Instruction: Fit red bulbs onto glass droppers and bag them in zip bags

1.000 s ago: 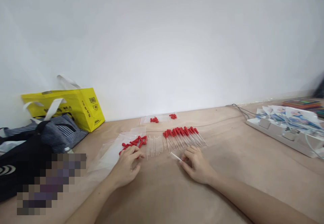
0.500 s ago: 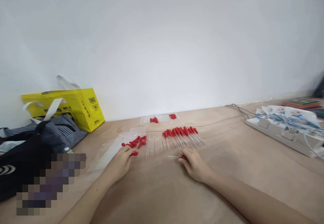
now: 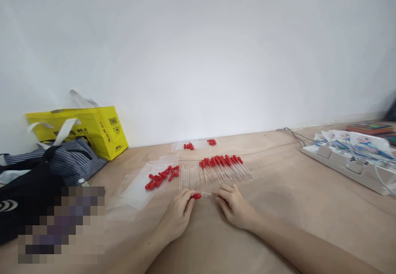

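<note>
near the front edge of the bench, the left hand and the right hand are close together, and their fingertips almost meet. the left hand pinches a small red bulb at its tips. the right hand pinches a thin clear tube, which lies flat and points at the red bulb. the two ends are very close, but i cannot tell if they touch. just behind the hands, in the middle of the bench, is a row of bare tubes. to the left of that row, a heap of loose bulbs lies on a flat plastic bag. to the right of it is a neat row of droppers, each with a red top. farther back, near the wall, a second plastic bag holds a few more red bits. at the back left corner a yellow bag stands beside a striped bag. on the right side lies a white power strip with papers on it.
</note>
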The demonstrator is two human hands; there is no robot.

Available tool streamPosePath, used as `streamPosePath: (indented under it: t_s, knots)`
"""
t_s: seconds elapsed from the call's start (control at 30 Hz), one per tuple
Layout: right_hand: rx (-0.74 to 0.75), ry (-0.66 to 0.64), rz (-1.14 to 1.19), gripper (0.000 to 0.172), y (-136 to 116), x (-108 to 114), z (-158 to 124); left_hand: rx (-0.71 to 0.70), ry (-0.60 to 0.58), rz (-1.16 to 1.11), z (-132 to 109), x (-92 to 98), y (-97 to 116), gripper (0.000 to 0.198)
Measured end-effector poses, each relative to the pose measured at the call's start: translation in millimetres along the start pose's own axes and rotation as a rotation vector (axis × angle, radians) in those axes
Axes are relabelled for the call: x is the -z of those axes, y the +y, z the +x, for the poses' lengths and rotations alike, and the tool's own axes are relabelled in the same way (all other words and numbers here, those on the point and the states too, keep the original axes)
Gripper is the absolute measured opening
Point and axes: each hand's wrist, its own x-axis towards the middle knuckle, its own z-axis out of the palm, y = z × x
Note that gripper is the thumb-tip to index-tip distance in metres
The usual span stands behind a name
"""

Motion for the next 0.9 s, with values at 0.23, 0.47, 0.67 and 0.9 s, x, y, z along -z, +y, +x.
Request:
streamPosePath:
  t_s: [0.23,0.47,0.67,0.9]
  knots:
    - [0.001,-0.024,0.002,0.029,-5,-2,1,0.014,-0.044,0.015,-1,2.4,3,0.031]
    - [-0.034,0.006,-0.033,0.026,2,0,0,0.015,-0.025,0.092,1,8.8,5,0.027]
    - [-0.066,0.003,-0.060,0.021,8,1,1,0.046,-0.012,0.200,-1,9.8,7,0.010]
    - [-0.050,-0.002,-0.066,0.021,8,2,1,0.145,0.105,0.035,0,10.4,8,0.010]
